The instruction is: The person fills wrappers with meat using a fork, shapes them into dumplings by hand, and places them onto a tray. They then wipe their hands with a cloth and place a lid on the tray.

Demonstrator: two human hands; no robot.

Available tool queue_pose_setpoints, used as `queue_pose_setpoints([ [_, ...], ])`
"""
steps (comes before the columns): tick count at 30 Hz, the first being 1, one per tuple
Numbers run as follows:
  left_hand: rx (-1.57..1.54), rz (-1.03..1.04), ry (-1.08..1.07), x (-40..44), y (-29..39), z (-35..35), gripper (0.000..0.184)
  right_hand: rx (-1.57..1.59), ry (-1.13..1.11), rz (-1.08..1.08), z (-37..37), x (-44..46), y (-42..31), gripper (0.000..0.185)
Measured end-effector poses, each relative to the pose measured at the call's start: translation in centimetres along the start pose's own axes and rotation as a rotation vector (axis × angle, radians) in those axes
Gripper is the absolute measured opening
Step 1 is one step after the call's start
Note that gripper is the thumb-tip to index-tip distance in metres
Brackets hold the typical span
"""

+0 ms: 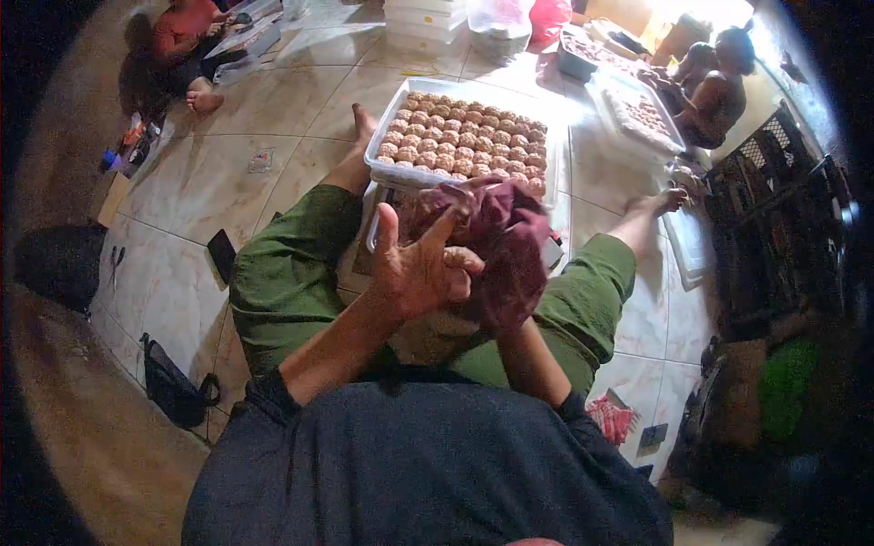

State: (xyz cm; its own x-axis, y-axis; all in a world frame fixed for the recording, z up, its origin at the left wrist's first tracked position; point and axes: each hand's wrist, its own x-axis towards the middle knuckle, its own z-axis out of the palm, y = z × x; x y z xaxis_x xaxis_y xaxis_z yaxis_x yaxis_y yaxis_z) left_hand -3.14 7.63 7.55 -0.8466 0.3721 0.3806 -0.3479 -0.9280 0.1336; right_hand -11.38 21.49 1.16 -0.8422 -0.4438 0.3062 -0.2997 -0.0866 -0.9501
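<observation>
A maroon cloth [514, 246] is bunched over my right hand, which is almost wholly covered by it and grips it from inside; only the forearm shows below. My left hand [414, 268] is beside the cloth with thumb and index finger stretched out and the other fingers partly bent. Its index fingertip touches the edge of the cloth. Just beyond both hands, a white plastic tray [387, 171] holds rows of round, brownish balls [464, 136] with a lumpy surface. The tray rests on something between my legs, largely hidden by my hands and the cloth.
A person [715, 91] sits at the far right by another tray [669, 136] of pieces. Another person [187, 41] sits at the far left. A phone-like dark object [221, 257] and a black bag [173, 387] lie on the tiles at left. A dark rack [774, 200] stands at right.
</observation>
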Motion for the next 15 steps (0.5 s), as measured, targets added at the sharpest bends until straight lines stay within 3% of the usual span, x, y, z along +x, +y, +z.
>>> queue_pose_setpoints([
  [2, -0.176, -0.064, 0.013, -0.5, -0.5, -0.9, 0.089, 0.217, -0.071, 0.154, 1.6, -1.6, 0.4, 0.046],
  [3, -0.108, -0.066, 0.169, -1.0, -1.3, -0.7, 0.083, 0.343, -0.084, 0.234, 1.9, -2.1, -0.1, 0.046],
  [6, 0.065, -0.016, 0.164, -0.2, -1.7, -2.6, 0.081, 0.727, -0.068, 0.393, 2.0, -1.6, -1.4, 0.046],
  [7, 0.339, -0.046, 0.253, -0.1, -1.4, -2.6, 0.078, 0.812, -0.075, 0.332, 2.2, -0.8, -1.5, 0.045],
  [11, 1.198, -0.085, 0.386, -0.5, -1.6, -2.0, 0.078, -0.269, -0.044, -0.386, 0.4, 1.4, -5.1, 0.042],
  [13, 1.510, 0.002, 0.353, -0.2, -1.1, -2.5, 0.085, -0.075, -0.015, -0.219, -0.1, 3.1, -3.1, 0.038],
  [14, 1.519, 0.027, 0.324, -0.4, -0.8, -2.7, 0.089, 0.025, 0.011, -0.140, -0.4, 4.0, -2.2, 0.036],
  [15, 1.528, 0.051, 0.296, -0.5, -0.5, -2.7, 0.094, 0.327, 0.028, -0.056, -1.9, 4.0, 2.6, 0.036],
])
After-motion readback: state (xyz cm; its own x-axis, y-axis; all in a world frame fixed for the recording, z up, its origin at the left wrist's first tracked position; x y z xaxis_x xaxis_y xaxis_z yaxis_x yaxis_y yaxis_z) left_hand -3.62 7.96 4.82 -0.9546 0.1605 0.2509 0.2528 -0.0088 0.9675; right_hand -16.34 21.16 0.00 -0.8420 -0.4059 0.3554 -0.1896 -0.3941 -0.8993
